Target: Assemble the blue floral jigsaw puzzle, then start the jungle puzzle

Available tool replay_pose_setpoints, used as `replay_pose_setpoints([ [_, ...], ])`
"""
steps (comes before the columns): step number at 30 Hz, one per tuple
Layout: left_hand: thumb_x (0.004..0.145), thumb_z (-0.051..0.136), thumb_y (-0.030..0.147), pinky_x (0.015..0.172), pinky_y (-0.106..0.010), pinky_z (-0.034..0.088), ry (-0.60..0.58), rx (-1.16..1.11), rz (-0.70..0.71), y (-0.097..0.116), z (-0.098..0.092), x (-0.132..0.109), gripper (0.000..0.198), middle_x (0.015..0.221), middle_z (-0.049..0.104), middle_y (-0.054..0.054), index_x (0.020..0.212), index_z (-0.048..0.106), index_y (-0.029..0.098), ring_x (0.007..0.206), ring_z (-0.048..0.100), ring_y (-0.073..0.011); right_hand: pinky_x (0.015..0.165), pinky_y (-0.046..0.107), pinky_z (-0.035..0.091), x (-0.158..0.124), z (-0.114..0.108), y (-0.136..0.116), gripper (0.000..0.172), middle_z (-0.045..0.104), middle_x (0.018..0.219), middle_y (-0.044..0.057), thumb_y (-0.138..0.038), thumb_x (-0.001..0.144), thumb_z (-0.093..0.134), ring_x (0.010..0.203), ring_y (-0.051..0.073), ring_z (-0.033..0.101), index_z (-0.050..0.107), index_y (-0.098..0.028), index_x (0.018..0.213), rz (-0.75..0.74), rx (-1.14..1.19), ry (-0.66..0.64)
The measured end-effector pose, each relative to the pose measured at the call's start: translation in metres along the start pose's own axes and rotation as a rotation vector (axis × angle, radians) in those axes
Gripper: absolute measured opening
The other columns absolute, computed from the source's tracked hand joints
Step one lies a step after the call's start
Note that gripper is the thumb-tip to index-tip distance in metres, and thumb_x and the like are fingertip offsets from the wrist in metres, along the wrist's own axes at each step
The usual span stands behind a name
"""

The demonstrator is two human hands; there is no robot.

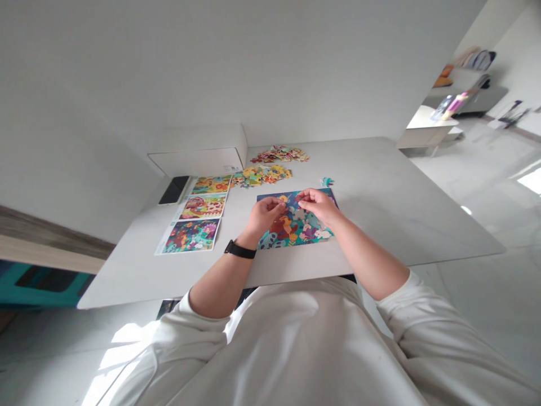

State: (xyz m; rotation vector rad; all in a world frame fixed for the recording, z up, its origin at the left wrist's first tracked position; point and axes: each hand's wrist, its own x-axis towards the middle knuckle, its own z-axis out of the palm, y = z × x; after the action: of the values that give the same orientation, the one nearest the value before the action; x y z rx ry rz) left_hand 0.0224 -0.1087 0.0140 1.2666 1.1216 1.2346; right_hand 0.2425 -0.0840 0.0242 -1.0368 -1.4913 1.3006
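A colourful jigsaw puzzle point(296, 228), mostly assembled, lies on the white table point(380, 192) in front of me. My left hand point(264, 214), with a black band on its wrist, rests curled over the puzzle's left part. Over the puzzle's upper middle my right hand point(316, 204) has its fingers pinched. The fingertips of both hands meet near a small piece; I cannot make out which hand holds it.
Three picture cards point(198, 211) lie in a column to the left. Two heaps of loose pieces point(264, 175) point(281, 154) sit behind the puzzle, one teal piece point(326, 181) apart. A white box point(198, 152) and a dark phone point(174, 190) are at the far left.
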Motion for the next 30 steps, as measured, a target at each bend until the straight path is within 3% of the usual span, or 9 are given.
replay_pose_setpoints([
  [8,0.069,0.094,0.066,0.079,-0.034,0.062,-0.043,0.028,0.018,-0.003,-0.001,-0.002,0.06,0.088,0.081,-0.008,0.095,0.069,0.018,0.087,0.08,-0.0235,0.068,0.029,0.053,0.005,-0.002,0.006,0.033,0.071,0.081,0.001,-0.044,0.076,0.083,0.075,0.018,0.066,0.068,-0.022,0.094,0.046,-0.048,0.013],
  [13,0.078,0.089,0.053,0.082,-0.034,0.062,-0.045,0.095,0.105,-0.001,-0.001,-0.003,0.045,0.094,0.082,-0.008,0.1,0.069,0.019,0.092,0.079,-0.0228,0.07,0.03,0.053,0.008,-0.013,0.006,0.031,0.072,0.082,0.001,-0.044,0.076,0.083,0.076,0.018,0.066,0.067,-0.023,0.091,0.012,-0.111,0.063],
  [18,0.084,0.082,0.054,0.064,-0.027,0.053,0.002,0.219,0.105,0.001,-0.004,-0.002,0.038,0.078,0.075,-0.003,0.088,0.068,0.019,0.069,0.069,-0.0167,0.073,0.031,0.054,0.012,-0.026,0.013,0.026,0.074,0.083,0.002,-0.04,0.078,0.082,0.075,0.018,0.067,0.071,-0.021,0.092,0.016,-0.198,0.059],
  [22,0.098,0.066,0.062,0.055,-0.026,0.041,0.03,0.392,0.158,-0.001,-0.007,-0.002,0.048,0.064,0.064,0.0,0.076,0.062,0.02,0.056,0.054,-0.013,0.076,0.031,0.055,0.016,-0.03,0.024,0.02,0.076,0.084,0.002,-0.034,0.08,0.084,0.076,0.018,0.068,0.075,-0.022,0.093,0.013,-0.389,0.061],
  [25,0.105,0.056,0.059,0.059,-0.028,0.043,-0.002,0.549,0.211,-0.002,-0.008,-0.004,0.048,0.067,0.066,-0.001,0.079,0.066,0.02,0.061,0.057,-0.0151,0.081,0.032,0.056,0.017,-0.027,0.03,0.017,0.078,0.086,0.002,-0.031,0.082,0.085,0.08,0.019,0.07,0.077,-0.022,0.095,0.002,-0.507,0.054],
  [30,0.093,0.071,0.036,0.083,-0.034,0.055,-0.079,0.759,0.299,0.002,-0.01,-0.004,0.019,0.093,0.079,-0.005,0.105,0.076,0.021,0.084,0.071,-0.0223,0.08,0.031,0.055,0.015,-0.024,0.03,0.012,0.08,0.091,0.002,-0.025,0.086,0.081,0.082,0.018,0.071,0.077,-0.023,0.096,-0.003,-0.622,0.025],
])
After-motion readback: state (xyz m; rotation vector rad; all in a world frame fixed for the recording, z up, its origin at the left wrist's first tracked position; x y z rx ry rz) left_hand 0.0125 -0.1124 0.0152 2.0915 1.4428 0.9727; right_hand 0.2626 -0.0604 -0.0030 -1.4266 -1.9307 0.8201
